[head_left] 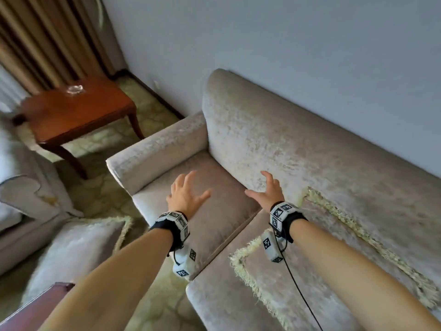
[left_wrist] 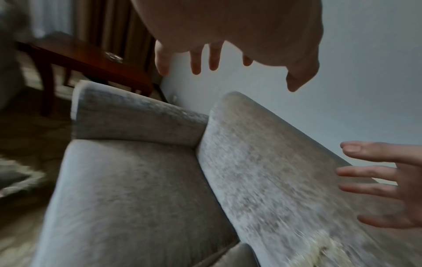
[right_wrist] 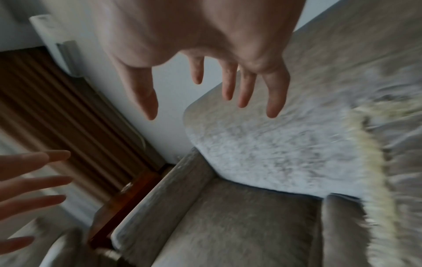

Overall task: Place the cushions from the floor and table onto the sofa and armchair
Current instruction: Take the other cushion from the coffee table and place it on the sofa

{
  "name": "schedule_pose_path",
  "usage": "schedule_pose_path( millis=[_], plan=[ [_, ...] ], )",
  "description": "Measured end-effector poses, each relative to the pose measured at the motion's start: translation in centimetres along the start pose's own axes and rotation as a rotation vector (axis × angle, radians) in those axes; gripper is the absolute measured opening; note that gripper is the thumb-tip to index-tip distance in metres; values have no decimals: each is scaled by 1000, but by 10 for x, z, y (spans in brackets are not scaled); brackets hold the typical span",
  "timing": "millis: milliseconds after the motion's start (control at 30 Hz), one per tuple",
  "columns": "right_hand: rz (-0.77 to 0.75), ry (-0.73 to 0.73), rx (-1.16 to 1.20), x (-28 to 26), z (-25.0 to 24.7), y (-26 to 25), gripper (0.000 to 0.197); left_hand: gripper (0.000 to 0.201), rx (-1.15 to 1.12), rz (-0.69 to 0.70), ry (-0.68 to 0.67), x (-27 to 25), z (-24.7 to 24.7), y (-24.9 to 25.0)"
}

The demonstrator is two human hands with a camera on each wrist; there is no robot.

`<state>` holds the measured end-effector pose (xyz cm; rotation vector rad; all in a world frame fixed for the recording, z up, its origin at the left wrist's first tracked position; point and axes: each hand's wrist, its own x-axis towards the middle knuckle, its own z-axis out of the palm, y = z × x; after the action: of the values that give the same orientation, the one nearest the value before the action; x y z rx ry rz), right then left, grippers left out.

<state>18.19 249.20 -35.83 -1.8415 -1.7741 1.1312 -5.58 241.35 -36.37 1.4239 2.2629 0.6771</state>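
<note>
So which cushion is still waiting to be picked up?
Find the big beige sofa along the wall. Off its front corner, low on the left, lies a fringed cushion. Its twin, the other cushion, already leans on the sofa's back.

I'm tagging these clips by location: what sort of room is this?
Most likely a living room or lounge. A velvety beige sofa stands against the wall with a fringed cushion on it, a wooden side table sits beside it, and long pleated curtains hang in the corner.
</note>
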Motion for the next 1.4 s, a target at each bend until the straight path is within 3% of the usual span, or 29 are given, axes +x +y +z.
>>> schedule_pose_path(
  millis=[167,367,767,1100,1400],
  plan=[
    [-158,-110,-123,-27,90,-85,81,78,-36,-152,106,-20,-65,-102],
    [-270,-162,-208,-66,189,-174,80,77,-102,-305,141,-57,-131,-213],
    [-543,-468,-442,-130,393,-292,58,67,-173,-634,410,-153,-231,-388],
    [-745,-858,-593,-180,550,-350,59,63,-164,-1118,617,-248,-249,-460],
    [-889,-1240,-712,-245,650,-351,64,62,-241,-1526,830,-331,-236,-454]
  ],
)
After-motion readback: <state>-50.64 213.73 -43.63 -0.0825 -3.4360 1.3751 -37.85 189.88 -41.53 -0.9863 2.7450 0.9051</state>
